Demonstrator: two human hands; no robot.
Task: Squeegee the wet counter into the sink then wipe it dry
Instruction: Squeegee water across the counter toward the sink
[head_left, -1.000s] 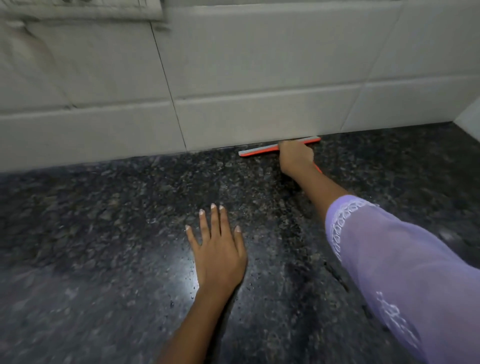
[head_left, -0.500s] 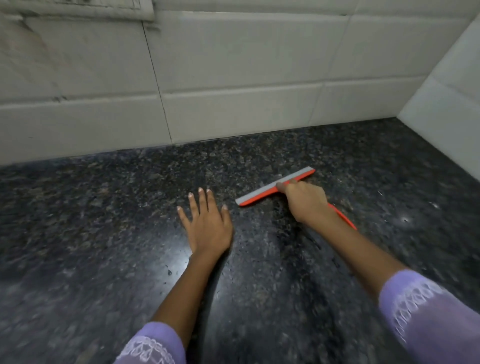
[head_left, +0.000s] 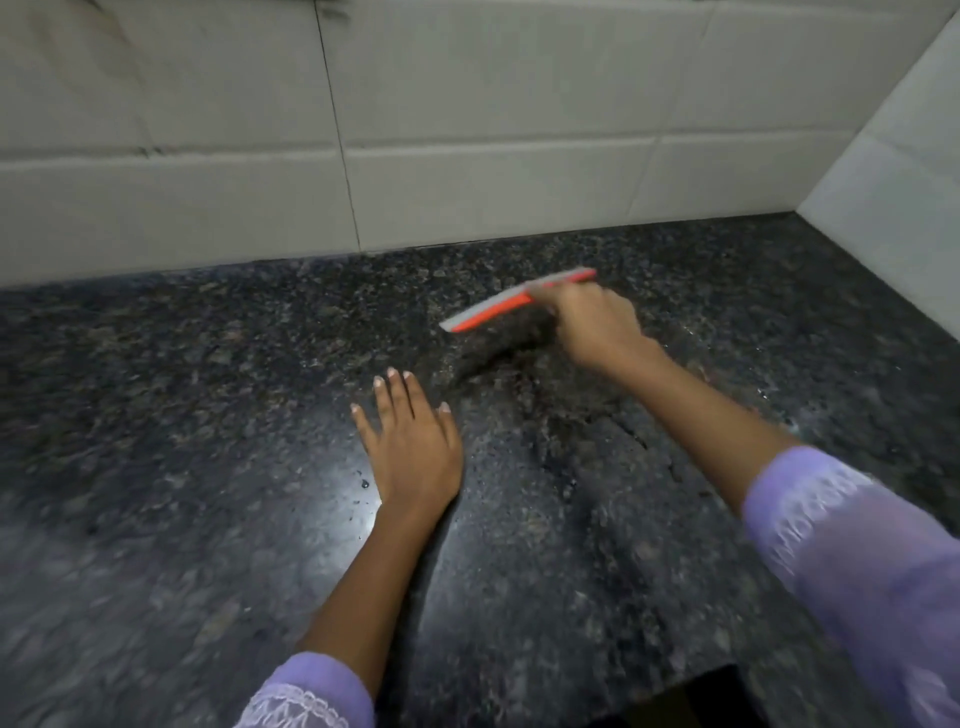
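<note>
A: Where do we have the squeegee (head_left: 498, 307) just now?

B: In our right hand (head_left: 592, 325), out over the far part of the table (head_left: 182, 426), short of the tiled wall (head_left: 467, 130). Our fingers are curled round its handle, which the hand hides. The blade runs slantwise, orange with a grey edge, and it is blurred, so we cannot tell whether the edge touches the stone or rides just above it.

A: And our left hand (head_left: 410, 441)?

B: Flat on the table, fingers straight and a little spread, holding nothing. It lies nearer to us than the blade and apart from it.

A: How do we judge the tool will handle?

B: Light, we think, one hand carries it easily. The body looks like stiff plastic and the grey strip like soft rubber, so it should bend to the surface if we lean on it evenly. A wet handle may slip, so we would hold it close behind the blade, where pressure spreads along the whole edge.

A: And the table itself?

B: Dark speckled stone, polished, with a few droplets near our left wrist and streaks in front of the right arm. It will be slick. No sink shows here, so we cannot say which way the water must go.
</note>
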